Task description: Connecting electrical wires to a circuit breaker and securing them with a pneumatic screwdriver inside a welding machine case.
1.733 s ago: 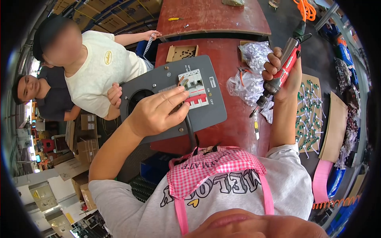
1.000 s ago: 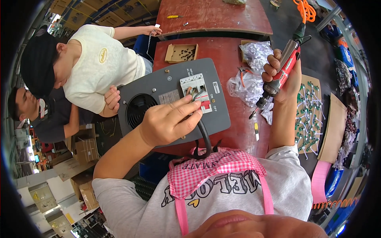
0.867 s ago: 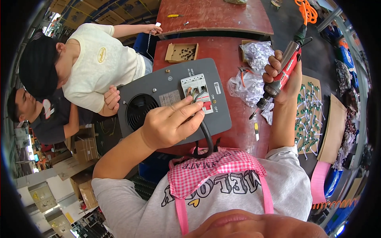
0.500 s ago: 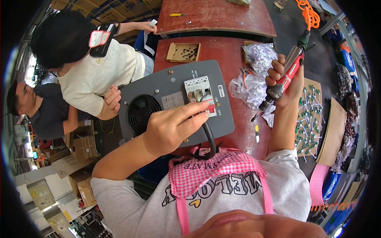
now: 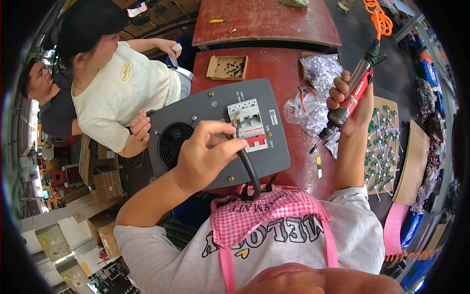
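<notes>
My left hand [image 5: 208,154] is at a white circuit breaker [image 5: 248,125] with red toggles, its thumb and index finger closed around the upper end of a black cable [image 5: 251,176]. Stripped-back wires run from this cable into the breaker; the fingers partly hide them. The breaker is set in a dark grey panel [image 5: 215,98] with a round black fan grille [image 5: 174,144]. Up on the right, my right hand [image 5: 355,105] grips a red and silver pneumatic screwdriver [image 5: 356,93], its bit pointing down-left, apart from the panel.
A co-worker's hand [image 5: 140,128] is by the panel's left edge. On the red table [image 5: 274,63] are a cardboard tray [image 5: 215,68] of small black parts, bagged parts [image 5: 320,73] and a yellow-tipped cutter [image 5: 319,166]. An orange coiled hose [image 5: 382,19] feeds the screwdriver.
My left fingers have shifted left off the toggles, uncovering more of the breaker. The panel has slid slightly down. The co-worker's head has moved right and lifted. My right hand stays nearly still.
</notes>
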`<move>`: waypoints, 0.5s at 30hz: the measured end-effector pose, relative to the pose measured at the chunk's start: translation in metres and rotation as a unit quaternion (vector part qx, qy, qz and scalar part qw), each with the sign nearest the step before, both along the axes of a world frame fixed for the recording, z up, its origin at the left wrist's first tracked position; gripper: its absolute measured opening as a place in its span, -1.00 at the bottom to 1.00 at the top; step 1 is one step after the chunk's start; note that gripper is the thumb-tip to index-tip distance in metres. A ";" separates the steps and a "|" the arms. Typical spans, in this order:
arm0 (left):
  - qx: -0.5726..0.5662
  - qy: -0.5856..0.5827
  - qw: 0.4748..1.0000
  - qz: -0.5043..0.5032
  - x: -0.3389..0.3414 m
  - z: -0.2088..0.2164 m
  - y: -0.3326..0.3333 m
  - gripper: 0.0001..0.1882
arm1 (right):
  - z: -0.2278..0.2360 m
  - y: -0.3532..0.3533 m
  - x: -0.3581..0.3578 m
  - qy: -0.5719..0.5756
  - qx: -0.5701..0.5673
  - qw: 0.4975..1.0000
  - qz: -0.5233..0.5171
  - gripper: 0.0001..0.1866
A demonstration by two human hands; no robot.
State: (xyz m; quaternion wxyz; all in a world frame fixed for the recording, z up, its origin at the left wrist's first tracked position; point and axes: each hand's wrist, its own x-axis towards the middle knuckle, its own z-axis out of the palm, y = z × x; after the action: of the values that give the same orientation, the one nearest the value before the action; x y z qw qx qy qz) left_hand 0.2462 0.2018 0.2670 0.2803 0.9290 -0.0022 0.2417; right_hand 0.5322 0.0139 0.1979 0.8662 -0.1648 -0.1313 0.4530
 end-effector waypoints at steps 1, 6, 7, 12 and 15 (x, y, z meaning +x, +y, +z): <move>0.058 -0.011 0.998 -0.005 0.002 0.003 0.004 -0.57 | 0.000 0.000 0.000 0.003 0.000 1.000 0.001 -0.49; 0.179 -0.033 0.983 -0.019 0.001 0.006 0.011 -0.65 | -0.001 -0.002 0.000 0.003 -0.002 1.000 -0.004 -0.50; 0.182 -0.047 0.982 -0.019 0.000 0.003 0.011 -0.67 | -0.001 -0.003 0.000 0.005 -0.002 1.000 -0.002 -0.50; 0.189 -0.056 0.980 -0.023 0.002 0.003 0.013 -0.69 | -0.003 -0.002 0.001 0.017 -0.024 0.999 -0.018 -0.50; 0.187 -0.053 0.980 -0.030 0.004 0.005 0.012 -0.68 | -0.003 -0.003 0.001 0.024 -0.034 0.999 -0.023 -0.49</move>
State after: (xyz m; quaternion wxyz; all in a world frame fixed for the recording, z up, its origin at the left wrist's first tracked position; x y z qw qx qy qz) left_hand 0.2505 0.2142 0.2716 0.1081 0.9504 -0.0904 0.2772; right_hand 0.5330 0.0105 0.1947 0.8734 -0.1860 -0.0914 0.4407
